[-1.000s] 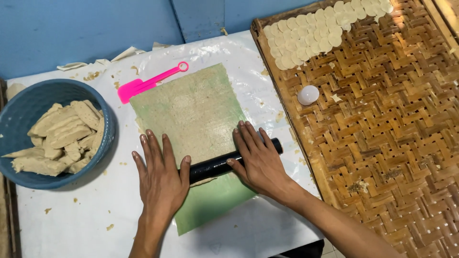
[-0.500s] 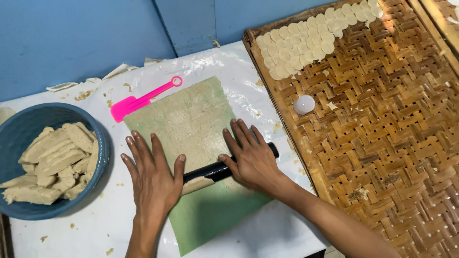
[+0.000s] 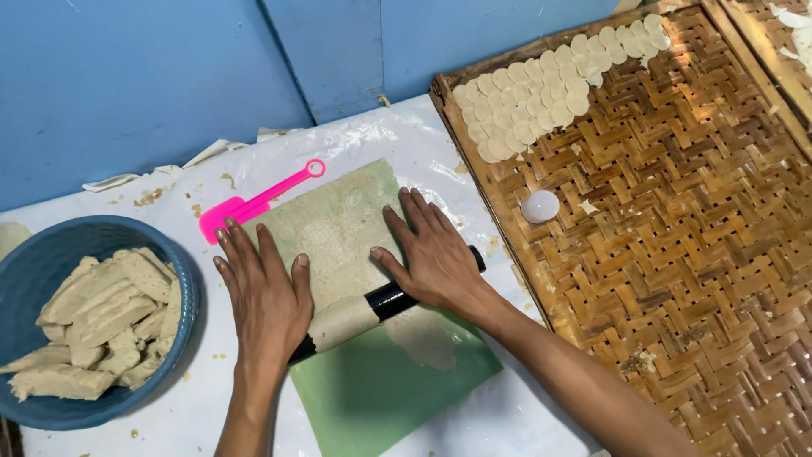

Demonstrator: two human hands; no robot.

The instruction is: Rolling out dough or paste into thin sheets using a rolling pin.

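- On the white-covered surface (image 3: 127, 427), a black rolling pin (image 3: 391, 300) lies across a green mat (image 3: 381, 393); its long axis runs from lower left to upper right
- Left hand (image 3: 266, 296) and right hand (image 3: 436, 258) press it flat, fingers spread open, gripping nothing
- Dough sheet (image 3: 334, 228) ahead looks thin and partly wraps the pin; bare mat behind
- Cut rounds (image 3: 529, 106) fill only one corner of the woven tray (image 3: 677, 254); dough strips wait in the blue bowl (image 3: 25, 279)

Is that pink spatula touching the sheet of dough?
Touching, it seems. In the head view the pink spatula has its blade edge meeting the far left corner of the dough sheet, no white table showing between them.
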